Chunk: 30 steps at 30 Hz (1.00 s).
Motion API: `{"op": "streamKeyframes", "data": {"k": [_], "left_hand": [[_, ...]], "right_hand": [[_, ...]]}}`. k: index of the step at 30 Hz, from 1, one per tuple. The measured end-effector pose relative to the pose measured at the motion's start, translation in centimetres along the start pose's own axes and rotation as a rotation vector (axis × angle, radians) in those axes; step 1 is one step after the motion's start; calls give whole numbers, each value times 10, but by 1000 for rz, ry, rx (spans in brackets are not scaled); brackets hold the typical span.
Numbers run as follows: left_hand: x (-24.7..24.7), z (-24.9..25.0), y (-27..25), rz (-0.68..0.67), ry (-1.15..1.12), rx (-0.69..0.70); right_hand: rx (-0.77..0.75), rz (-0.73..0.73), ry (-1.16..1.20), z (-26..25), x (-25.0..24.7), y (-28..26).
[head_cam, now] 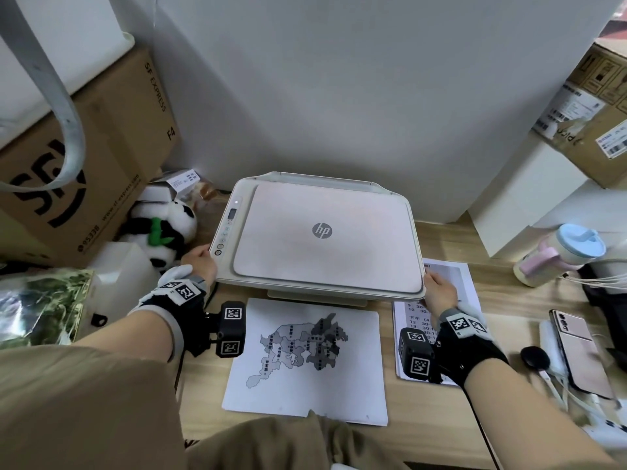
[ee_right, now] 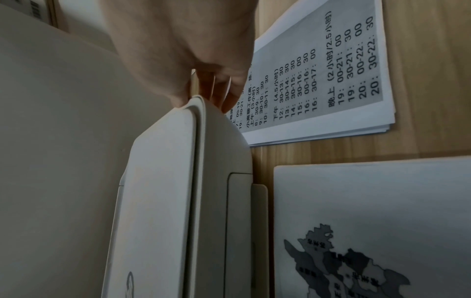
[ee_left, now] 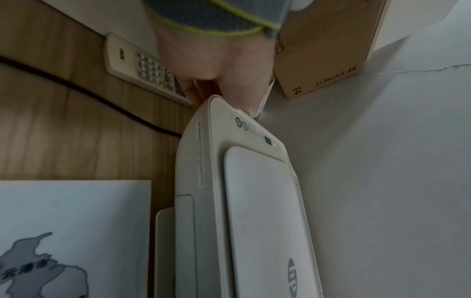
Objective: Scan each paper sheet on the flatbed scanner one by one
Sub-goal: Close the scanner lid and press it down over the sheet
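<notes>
A cream HP flatbed scanner [head_cam: 322, 235] sits against the wall with its lid [head_cam: 332, 266] closed. My left hand [head_cam: 200, 264] grips its front left corner [ee_left: 216, 100], thumb on top and fingers underneath. At the front right corner [ee_right: 196, 102] my right hand [head_cam: 439, 291] grips in the same way. A sheet with a grey map [head_cam: 307, 357] lies flat on the desk in front of the scanner. A stack of sheets printed with timetable text [head_cam: 464, 293] lies to the scanner's right, partly under my right wrist.
A plush panda [head_cam: 166, 228] and a large SF Express carton [head_cam: 84, 164] crowd the left. A white remote [ee_left: 142, 68] lies by the scanner's left side. At right are a tumbler [head_cam: 563, 254], a phone [head_cam: 582, 351], cables and stacked boxes [head_cam: 543, 184].
</notes>
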<state>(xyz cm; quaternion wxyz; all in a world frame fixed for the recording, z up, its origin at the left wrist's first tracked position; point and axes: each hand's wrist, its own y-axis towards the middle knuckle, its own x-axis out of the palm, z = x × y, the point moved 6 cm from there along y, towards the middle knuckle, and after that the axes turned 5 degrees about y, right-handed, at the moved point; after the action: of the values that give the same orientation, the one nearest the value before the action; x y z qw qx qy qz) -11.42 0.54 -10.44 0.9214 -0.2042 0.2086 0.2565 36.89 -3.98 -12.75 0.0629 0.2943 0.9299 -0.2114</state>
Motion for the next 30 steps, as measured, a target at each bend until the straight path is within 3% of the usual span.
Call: {"op": "streamKeyframes", "data": {"k": [12, 30], "left_hand": [[-1, -5, -31, 70, 84, 54], [4, -15, -22, 70, 164, 69]], "right_hand": [[-100, 68, 1, 12, 2, -7], [-161, 110, -69, 10, 3, -8]]}}
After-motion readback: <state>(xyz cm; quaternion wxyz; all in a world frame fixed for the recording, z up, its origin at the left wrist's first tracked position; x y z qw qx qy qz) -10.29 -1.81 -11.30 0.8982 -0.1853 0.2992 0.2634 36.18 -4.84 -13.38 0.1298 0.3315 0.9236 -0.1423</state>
